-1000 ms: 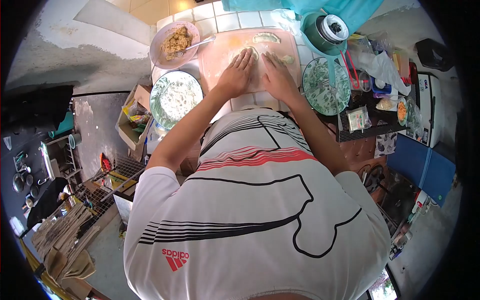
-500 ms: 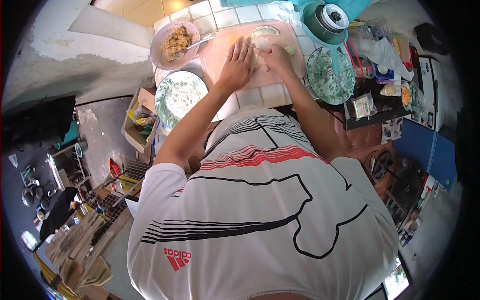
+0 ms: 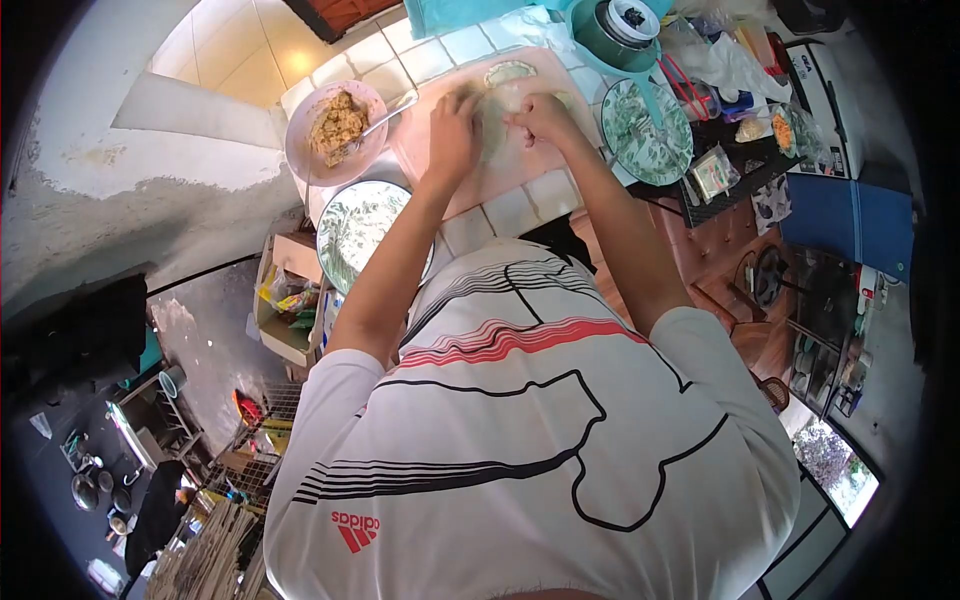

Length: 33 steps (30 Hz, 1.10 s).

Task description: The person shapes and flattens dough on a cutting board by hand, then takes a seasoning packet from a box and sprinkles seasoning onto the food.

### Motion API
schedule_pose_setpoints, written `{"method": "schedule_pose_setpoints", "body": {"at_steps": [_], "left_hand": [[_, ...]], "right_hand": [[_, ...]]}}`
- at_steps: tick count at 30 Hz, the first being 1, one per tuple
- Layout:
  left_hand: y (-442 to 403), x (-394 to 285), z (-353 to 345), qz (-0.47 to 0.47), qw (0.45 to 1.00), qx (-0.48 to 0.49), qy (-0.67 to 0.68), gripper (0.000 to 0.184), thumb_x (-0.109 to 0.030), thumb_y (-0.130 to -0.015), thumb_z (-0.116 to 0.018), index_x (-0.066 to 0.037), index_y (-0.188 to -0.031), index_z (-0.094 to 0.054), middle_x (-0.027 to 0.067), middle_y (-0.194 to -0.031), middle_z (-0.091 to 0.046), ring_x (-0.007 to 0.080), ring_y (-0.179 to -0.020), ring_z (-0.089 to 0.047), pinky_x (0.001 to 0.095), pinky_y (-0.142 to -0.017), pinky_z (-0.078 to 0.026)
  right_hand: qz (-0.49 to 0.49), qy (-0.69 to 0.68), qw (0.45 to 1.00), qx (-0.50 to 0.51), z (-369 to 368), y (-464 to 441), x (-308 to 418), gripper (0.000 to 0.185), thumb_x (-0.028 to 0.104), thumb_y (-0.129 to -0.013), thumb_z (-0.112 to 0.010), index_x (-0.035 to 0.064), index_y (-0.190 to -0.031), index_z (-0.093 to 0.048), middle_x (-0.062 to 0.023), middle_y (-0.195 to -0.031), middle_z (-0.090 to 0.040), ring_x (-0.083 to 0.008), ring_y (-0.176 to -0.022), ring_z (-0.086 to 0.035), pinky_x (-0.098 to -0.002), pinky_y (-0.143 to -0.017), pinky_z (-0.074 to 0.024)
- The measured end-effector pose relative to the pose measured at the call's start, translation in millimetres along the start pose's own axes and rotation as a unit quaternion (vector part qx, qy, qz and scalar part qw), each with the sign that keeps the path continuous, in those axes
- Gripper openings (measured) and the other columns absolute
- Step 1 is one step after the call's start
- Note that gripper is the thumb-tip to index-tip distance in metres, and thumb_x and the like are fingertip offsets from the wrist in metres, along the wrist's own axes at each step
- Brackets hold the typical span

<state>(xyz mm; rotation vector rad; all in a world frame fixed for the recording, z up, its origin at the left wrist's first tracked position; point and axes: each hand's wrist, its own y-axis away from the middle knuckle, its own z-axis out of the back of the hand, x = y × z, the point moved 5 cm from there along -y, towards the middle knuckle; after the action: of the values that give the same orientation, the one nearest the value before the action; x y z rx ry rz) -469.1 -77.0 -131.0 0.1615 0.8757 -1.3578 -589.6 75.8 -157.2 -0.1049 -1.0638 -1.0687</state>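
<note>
A pink board (image 3: 540,165) lies on the tiled counter, dusted with flour. A thin, pale sheet of dough (image 3: 492,132) is on it between my hands. My left hand (image 3: 455,138) rests at the dough's left side, fingers bent and somewhat apart, their tips partly hidden. At the dough's right edge, my right hand (image 3: 546,120) has its fingers curled in and thumb and forefinger closed on the edge. Beyond them sits a folded dumpling with a crimped rim (image 3: 510,72). Another pale piece beside my right hand is mostly hidden.
Left of the board stand a bowl of brown filling (image 3: 338,128) with a spoon and a patterned plate of white flour (image 3: 365,232). To the right are a green leaf-patterned plate (image 3: 648,140), a teal pot (image 3: 610,45) and a packed side table. A cardboard box (image 3: 285,340) stands below left.
My left hand was flat with fingers stretched over the dough; now its fingers are bent and back to the left, uncovering more dough. My right hand stays at the right edge. The view has shifted.
</note>
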Motion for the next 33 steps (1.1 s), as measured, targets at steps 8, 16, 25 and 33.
{"method": "schedule_pose_setpoints", "body": {"at_steps": [8, 16, 25, 33], "left_hand": [[-26, 15, -3, 0.061, 0.997, -0.047, -0.002, 0.02, -0.011, -0.079, -0.078, -0.013, -0.098, -0.076, 0.0117, -0.109, -0.06, 0.0339, -0.108, -0.055, 0.045, -0.095, -0.045], [-26, 14, 1, 0.087, 0.995, -0.047, 0.013, 0.021, -0.013, -0.079, -0.08, -0.009, -0.099, -0.074, 0.0113, -0.111, -0.06, 0.034, -0.109, -0.055, 0.0453, -0.095, -0.046], [-27, 19, -3, 0.049, 0.998, -0.017, -0.039, 0.021, -0.016, -0.081, -0.081, -0.008, -0.099, -0.073, 0.0111, -0.112, -0.06, 0.035, -0.109, -0.055, 0.0447, -0.095, -0.046], [-23, 11, 1, 0.086, 0.995, -0.019, -0.04, 0.022, -0.016, -0.077, -0.083, -0.011, -0.096, -0.073, 0.0108, -0.114, -0.059, 0.0334, -0.111, -0.055, 0.0453, -0.097, -0.046]], "right_hand": [[0.027, -0.151, 0.987, 0.047, -10, 9, -2, 0.018, 0.015, -0.097, -0.071, -0.0004, -0.09, -0.064, -0.0085, -0.073, -0.068, -0.0137, -0.057, -0.065, -0.0285, -0.05, -0.0531], [0.099, 0.037, 0.992, -0.062, -5, -2, 11, 0.03, 0.031, -0.09, -0.076, 0.0024, -0.092, -0.069, -0.0112, -0.076, -0.071, -0.0222, -0.063, -0.069, -0.0386, -0.059, -0.0543], [0.03, 0.051, 0.997, -0.04, -1, -8, 23, 0.036, 0.031, -0.084, -0.084, 0.0004, -0.087, -0.066, -0.0096, -0.07, -0.068, -0.0202, -0.053, -0.066, -0.036, -0.051, -0.0531], [0.009, -0.117, 0.993, 0.01, -3, -10, 17, 0.022, 0.012, -0.088, -0.08, -0.0037, -0.086, -0.064, -0.0089, -0.068, -0.067, -0.015, -0.051, -0.065, -0.0308, -0.046, -0.053]]}}
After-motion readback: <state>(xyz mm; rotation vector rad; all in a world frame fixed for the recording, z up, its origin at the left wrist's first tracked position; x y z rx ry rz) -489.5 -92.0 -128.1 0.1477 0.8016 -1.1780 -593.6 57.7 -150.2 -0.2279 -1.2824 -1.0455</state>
